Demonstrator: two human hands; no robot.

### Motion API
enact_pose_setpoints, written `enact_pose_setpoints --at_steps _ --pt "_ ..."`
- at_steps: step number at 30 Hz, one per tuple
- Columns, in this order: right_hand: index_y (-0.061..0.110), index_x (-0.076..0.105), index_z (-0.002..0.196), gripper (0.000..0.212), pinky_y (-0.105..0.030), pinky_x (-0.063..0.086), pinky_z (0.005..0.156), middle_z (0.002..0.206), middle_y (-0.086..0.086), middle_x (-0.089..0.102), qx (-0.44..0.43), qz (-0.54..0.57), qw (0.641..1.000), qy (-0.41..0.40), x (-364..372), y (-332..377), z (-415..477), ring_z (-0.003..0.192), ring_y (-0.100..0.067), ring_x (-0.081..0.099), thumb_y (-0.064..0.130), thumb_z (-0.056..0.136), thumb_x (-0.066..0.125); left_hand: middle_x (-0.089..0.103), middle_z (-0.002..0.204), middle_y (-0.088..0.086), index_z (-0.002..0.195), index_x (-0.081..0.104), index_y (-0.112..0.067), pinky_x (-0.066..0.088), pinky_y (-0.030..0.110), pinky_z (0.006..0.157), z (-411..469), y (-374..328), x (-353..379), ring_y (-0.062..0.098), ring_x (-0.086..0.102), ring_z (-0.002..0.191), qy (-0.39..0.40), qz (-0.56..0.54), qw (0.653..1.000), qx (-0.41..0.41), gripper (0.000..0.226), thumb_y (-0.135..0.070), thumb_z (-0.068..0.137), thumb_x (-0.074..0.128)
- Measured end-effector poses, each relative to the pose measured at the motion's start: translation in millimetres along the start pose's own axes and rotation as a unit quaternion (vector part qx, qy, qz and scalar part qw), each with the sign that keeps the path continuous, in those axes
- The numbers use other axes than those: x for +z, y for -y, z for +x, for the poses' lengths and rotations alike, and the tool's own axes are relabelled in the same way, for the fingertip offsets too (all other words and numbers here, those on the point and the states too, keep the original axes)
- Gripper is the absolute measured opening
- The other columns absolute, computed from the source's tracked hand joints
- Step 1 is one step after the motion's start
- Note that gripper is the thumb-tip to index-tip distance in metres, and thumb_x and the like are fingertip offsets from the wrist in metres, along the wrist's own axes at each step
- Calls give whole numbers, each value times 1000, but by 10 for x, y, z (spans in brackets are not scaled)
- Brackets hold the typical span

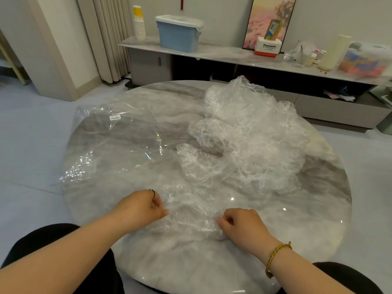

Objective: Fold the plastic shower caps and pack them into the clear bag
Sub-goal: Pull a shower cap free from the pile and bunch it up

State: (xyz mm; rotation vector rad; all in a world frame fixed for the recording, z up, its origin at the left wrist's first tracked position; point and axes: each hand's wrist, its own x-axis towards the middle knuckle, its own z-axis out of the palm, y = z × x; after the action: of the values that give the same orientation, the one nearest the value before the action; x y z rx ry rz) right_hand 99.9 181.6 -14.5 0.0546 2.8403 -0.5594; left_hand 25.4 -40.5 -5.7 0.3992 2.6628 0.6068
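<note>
Clear plastic shower cap lies on the marble table nearest us; we pinch its sides with our left hand and right hand. Flat clear bag lies farther left.

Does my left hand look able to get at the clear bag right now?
Probably yes, once it lets go: the left hand is pinching a shower cap, but the clear bag lies flat just beyond it with nothing between.

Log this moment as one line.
left hand: pinches shower cap | right hand: pinches same cap | clear bag: flat on table
</note>
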Motion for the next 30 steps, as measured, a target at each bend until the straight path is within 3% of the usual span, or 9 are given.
enact_pose_setpoints --at_steps 3,6,8,11,13,15,20,24,30 --pt "27 39 70 25 -21 24 83 63 13 42 3 0 1000 -1 33 -15 17 66 -12 44 33 93 46 53 114 -10 125 41 -30 33 20 86 -86 -102 -1 10 54 99 -149 130 978 68 34 -38 92 47" --pt "23 43 97 12 -21 25 84 66 13 43 -2 -2 1000 -12 45 -1 0 75 -16 47 33 93 47 67 106 2 113 58 -23 31 26 88 -125 -179 168 15 54 97 -264 152 914 268 38 -30 79 43" --pt "20 42 115 26 -22 27 86 68 13 42 -13 -38 999 -23 42 7 -6 75 -16 47 33 93 47 68 109 2 106 69 -22 26 32 99 -144 -196 384 17 55 104 -226 209 896 321 43 -32 77 39" --pt "20 37 130 49 -25 33 92 97 9 54 -22 -106 991 -73 58 27 -18 94 -15 53 32 87 57 64 119 -1 121 53 -20 11 31 108 -130 -157 601 16 54 115 -166 268 899 304 54 -45 78 33" --pt "18 48 121 61 -27 49 83 105 3 62 -60 -141 974 -165 147 18 -2 93 -17 63 28 66 72 63 122 2 126 42 -15 9 31 108 -91 -99 623 15 42 119 -136 279 911 272 62 -56 82 27" --pt "20 46 114 50 -27 48 88 108 -1 67 -123 -133 958 -221 245 39 8 100 -17 62 21 64 51 62 123 3 127 40 -12 9 30 108 -77 -41 627 16 38 120 -118 275 923 243 66 -60 91 11" --pt "17 42 121 42 -27 14 108 123 1 62 -188 -168 960 -125 405 141 -1 114 -13 58 33 82 32 66 116 2 122 48 -11 11 26 106 -104 -1 691 15 60 110 -82 277 937 197 75 -59 92 -2" --pt "18 42 121 58 -26 11 108 122 3 62 -151 -182 971 -21 417 106 -17 113 -10 58 47 96 -3 67 113 2 107 69 -13 12 26 104 -92 25 686 15 65 102 -79 306 925 211 82 -57 95 0" --pt "22 47 120 54 -24 28 103 120 8 63 -161 -158 974 -8 396 43 46 110 -6 60 46 97 4 67 113 0 107 70 -16 17 25 104 -91 42 603 12 65 102 -38 288 934 209 80 -53 95 0"
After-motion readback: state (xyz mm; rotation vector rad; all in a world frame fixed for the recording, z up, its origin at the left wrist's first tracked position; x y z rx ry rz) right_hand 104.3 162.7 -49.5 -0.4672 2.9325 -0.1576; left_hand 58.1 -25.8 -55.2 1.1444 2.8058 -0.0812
